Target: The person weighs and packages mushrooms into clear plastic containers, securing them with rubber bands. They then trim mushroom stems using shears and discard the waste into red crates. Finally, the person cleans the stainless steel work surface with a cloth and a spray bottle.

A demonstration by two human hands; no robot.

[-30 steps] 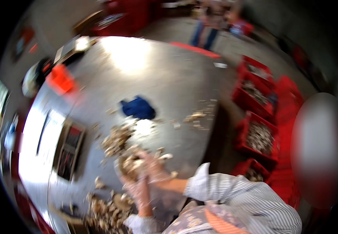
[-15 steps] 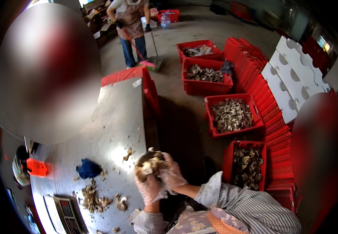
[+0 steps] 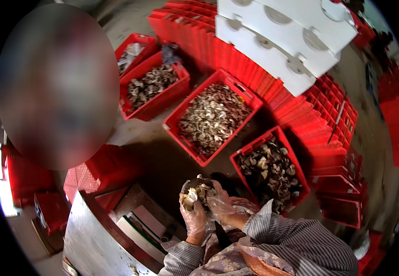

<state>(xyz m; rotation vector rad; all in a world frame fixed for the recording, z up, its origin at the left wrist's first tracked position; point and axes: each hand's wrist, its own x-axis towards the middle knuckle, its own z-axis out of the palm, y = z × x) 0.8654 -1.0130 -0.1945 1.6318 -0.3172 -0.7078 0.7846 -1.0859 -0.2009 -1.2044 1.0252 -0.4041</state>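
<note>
Item 1 — left hand (image 3: 192,218) in a clear thin plastic glove: fingers curled around the left and near side of the clump, thumb across its front. Item 2 — right hand (image 3: 221,202), gloved alike: cupped against the right side, partly closed; some fingertips hidden.

Item 3 — brown-and-cream clump of mushrooms (image 3: 195,195), held between the 2 hands, off any surface, in front of the body. Handling, as judged: light, soft, springy; thin cap edges apt to tear; possibly damp, hence slippery against plastic film. Best hold: low, around the denser base, with spread fingers and little squeeze; caps left unpinched.

Surroundings: grey sheet-metal table (image 3: 93,237), near left. Red rectangular plastic crate (image 3: 294,158) of dark mushrooms, right of the hands; larger-looking red plastic crate (image 3: 183,146) of paler pieces, farther off. Far right: white notched panels (image 3: 273,39) atop nested red crates (image 3: 195,37).
</note>
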